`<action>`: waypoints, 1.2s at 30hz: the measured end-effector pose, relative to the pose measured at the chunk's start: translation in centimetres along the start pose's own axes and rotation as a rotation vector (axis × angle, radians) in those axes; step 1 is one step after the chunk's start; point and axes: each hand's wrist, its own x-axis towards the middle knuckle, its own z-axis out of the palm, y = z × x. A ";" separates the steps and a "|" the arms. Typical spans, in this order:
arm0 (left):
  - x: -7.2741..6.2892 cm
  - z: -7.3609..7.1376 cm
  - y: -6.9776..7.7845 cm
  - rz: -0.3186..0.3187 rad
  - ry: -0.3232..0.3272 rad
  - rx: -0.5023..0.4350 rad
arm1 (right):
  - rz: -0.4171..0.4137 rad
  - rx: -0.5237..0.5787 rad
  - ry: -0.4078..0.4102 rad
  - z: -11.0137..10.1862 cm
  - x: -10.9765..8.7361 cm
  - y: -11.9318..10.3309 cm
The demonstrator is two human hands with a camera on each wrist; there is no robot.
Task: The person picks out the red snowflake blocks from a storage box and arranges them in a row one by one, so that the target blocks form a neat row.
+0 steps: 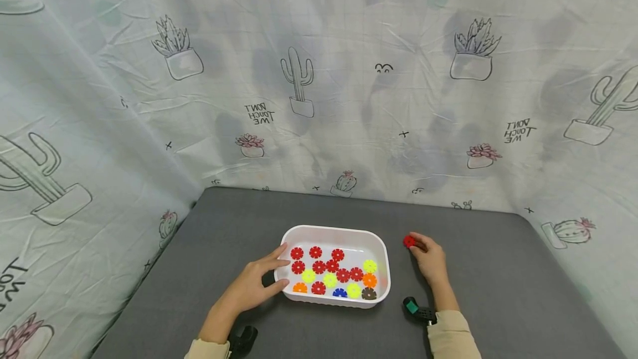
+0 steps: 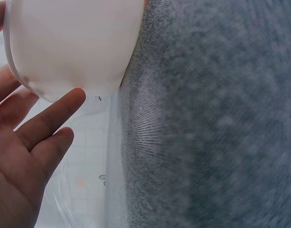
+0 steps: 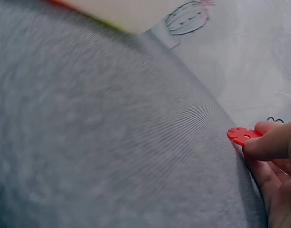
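Observation:
A white plastic tray (image 1: 326, 230) stands on the table with several notched discs lying in it. My left hand (image 1: 254, 284) rests at the tray's left end, thumb and fingers spread apart over the rim. In the left wrist view, the ring and little fingers of the left hand (image 2: 22, 156) extend fairly straight beside the outer wall of the tray (image 2: 79, 42). To the right of the tray, my right hand (image 1: 432, 262) pinches a red notched plastic disc (image 1: 408, 241) between thumb and fingers. The disc (image 3: 239, 136) juts out past the fingertips in the right wrist view.
The tray holds red discs (image 1: 315, 252), yellow discs (image 1: 370, 266), orange discs (image 1: 369, 280), a blue disc (image 1: 340, 292) and a brown disc (image 1: 369, 293). A grey cloth covers the table (image 1: 239, 220). A cactus-print curtain (image 1: 339, 98) hangs behind and at the sides.

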 end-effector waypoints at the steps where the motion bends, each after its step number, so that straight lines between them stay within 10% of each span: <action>1: 0.0 0.0 0.0 -0.004 -0.002 -0.001 | -0.010 -0.037 0.002 0.1 0.0 0.0; 14: 0.0 -0.1 0.1 -0.023 0.000 -0.010 | 0.014 -0.079 0.043 0.3 0.0 -0.2; 36: 0.0 -0.1 0.2 -0.026 -0.010 -0.013 | -0.069 0.369 -0.046 -0.1 -1.4 -3.3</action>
